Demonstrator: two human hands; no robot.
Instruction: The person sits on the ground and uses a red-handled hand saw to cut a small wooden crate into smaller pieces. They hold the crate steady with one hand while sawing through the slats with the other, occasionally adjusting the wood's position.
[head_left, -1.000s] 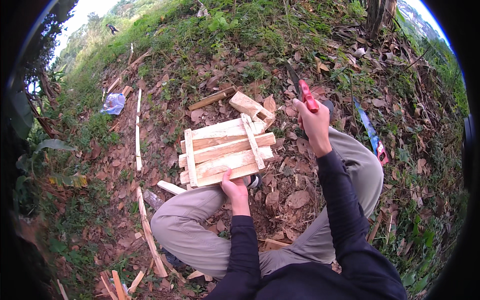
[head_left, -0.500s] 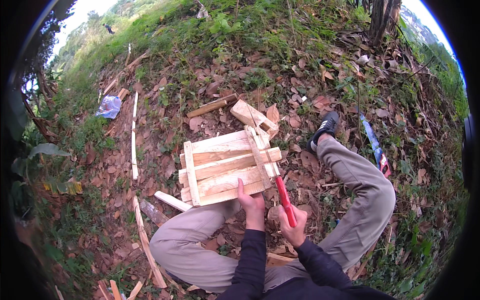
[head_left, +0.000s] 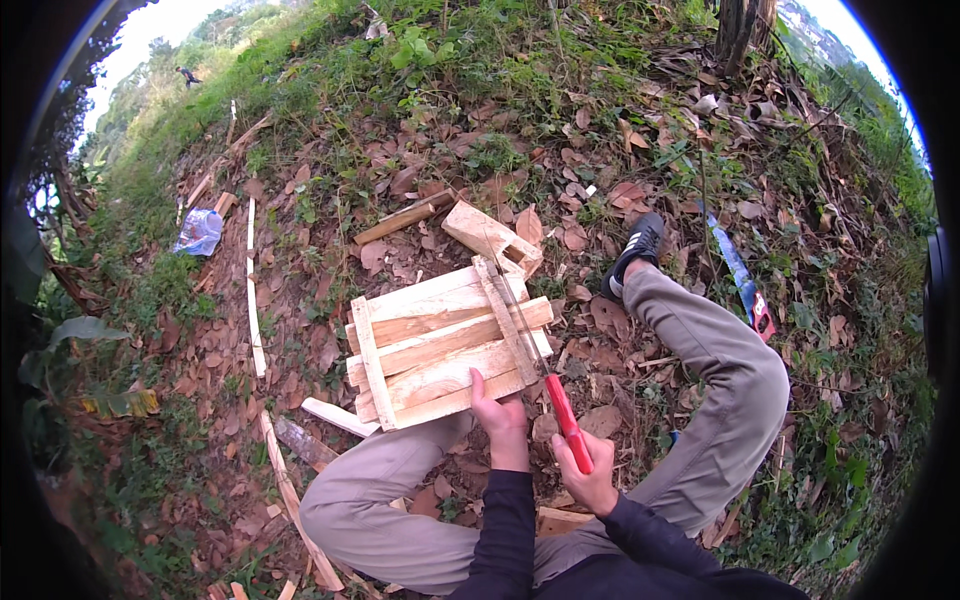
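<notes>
A small slatted panel of pale wood (head_left: 440, 345), several boards with a batten across each end, lies tilted above my left leg. My left hand (head_left: 501, 417) grips its near edge, thumb on top and fingers hidden beneath. My right hand (head_left: 590, 475) is closed round the red handle (head_left: 567, 420) of a long, narrow blade. That blade (head_left: 527, 335) shows almost edge-on and runs away from me beside the right batten, over the board ends. Whether it is a saw or a machete I cannot tell.
Beyond the panel lie a pale wooden block with a notch (head_left: 490, 238) and a short stick (head_left: 405, 217). A blue-bladed saw with a red handle (head_left: 738, 275) lies past my right foot. Long strips (head_left: 254, 290) and a clear plastic bag (head_left: 199, 232) lie left, on leaf-covered ground.
The red handle and my right hand have drawn back slightly toward me. My left hand keeps its grip on the panel. The whole view has shifted a little.
</notes>
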